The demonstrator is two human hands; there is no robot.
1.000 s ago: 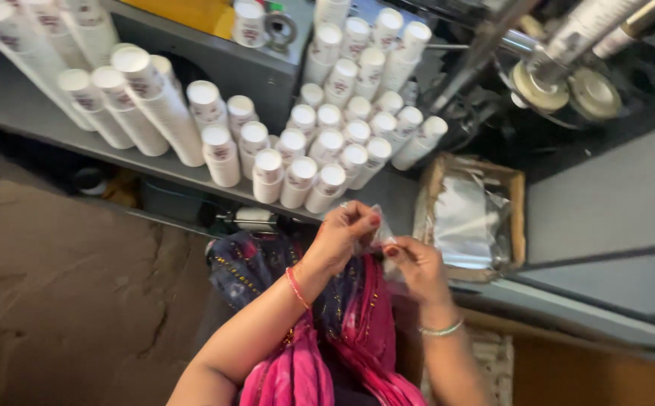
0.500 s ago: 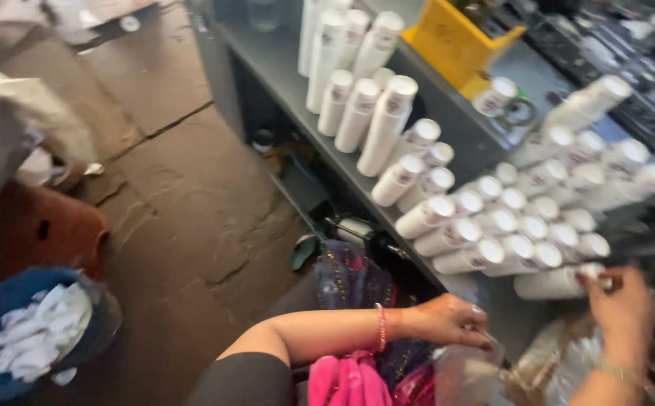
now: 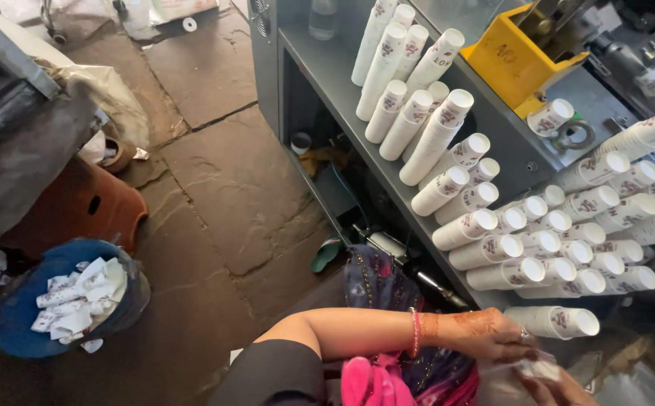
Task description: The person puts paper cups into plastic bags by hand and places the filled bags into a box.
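The left hand point(image 3: 493, 334) lies low at the frame's bottom, fingers pinched on a thin clear plastic bag point(image 3: 539, 368). The right hand point(image 3: 560, 391), mostly cut off, seems to grip the same bag from below. A second ago both hands worked mid-frame; the view has since swung left, showing stacked paper cups point(image 3: 523, 248) just above them and a blue bin point(image 3: 57, 308) of scraps on the stone floor point(image 3: 222, 165).

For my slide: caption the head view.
Left hand and right hand pinch a white scrap beside stacked paper cups.
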